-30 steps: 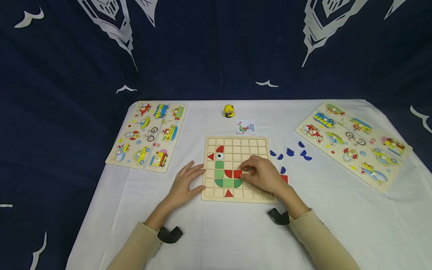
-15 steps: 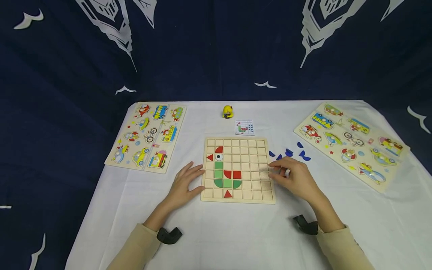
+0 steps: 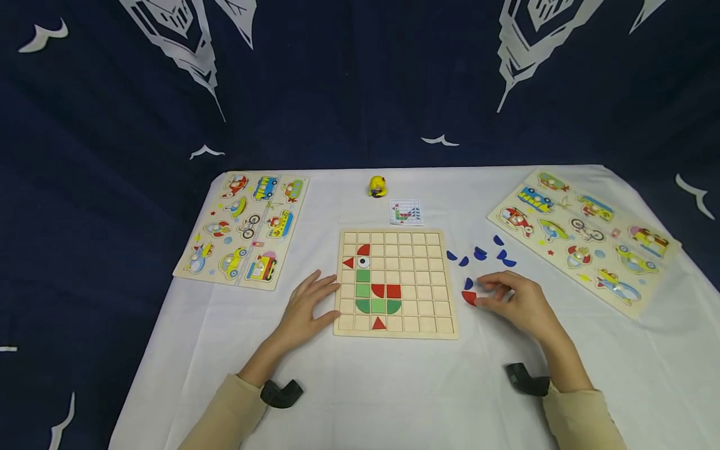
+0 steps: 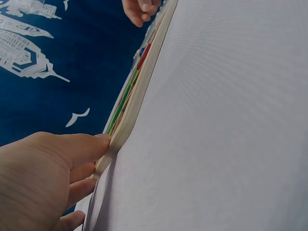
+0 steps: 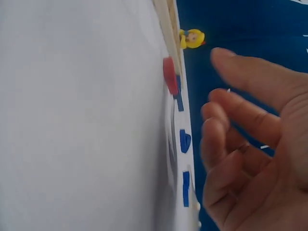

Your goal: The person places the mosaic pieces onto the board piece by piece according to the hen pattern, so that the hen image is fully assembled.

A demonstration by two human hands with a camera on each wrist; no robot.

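Backdrop: dark blue cloth with white prints hangs behind a bench [image 3: 360, 387] covered in white.
Grid board: wooden grid board [image 3: 419, 312] lies mid-bench, with red, green and one eye piece set in its left columns; most cells are bare.
Step in hand: judged from the layout, picking the next piece from the loose ones to the right of the board.
Red piece: a red piece [image 3: 469, 298] lies on the bench just beside the board's right edge, at the tips of the right hand.
Right hand: right hand [image 3: 514, 303] rests on the bench, fingers [image 5: 250, 77] loosely bent and slightly apart, reaching at the red piece; nothing is pinched that I can see.
Left hand: left hand [image 3: 306, 306] lies flat, fingers [image 4: 77, 147] straight, tips touching the board's left edge.
Blue pieces: blue pieces [image 3: 479, 254] are scattered beyond the right hand.
Next move calls for: probably a fine two-finger pinch on the thin red piece, while the board is kept steady.
Elsewhere: pattern card [image 3: 406, 212], yellow figure [image 3: 377, 186], two vehicle puzzles [image 3: 244, 225].
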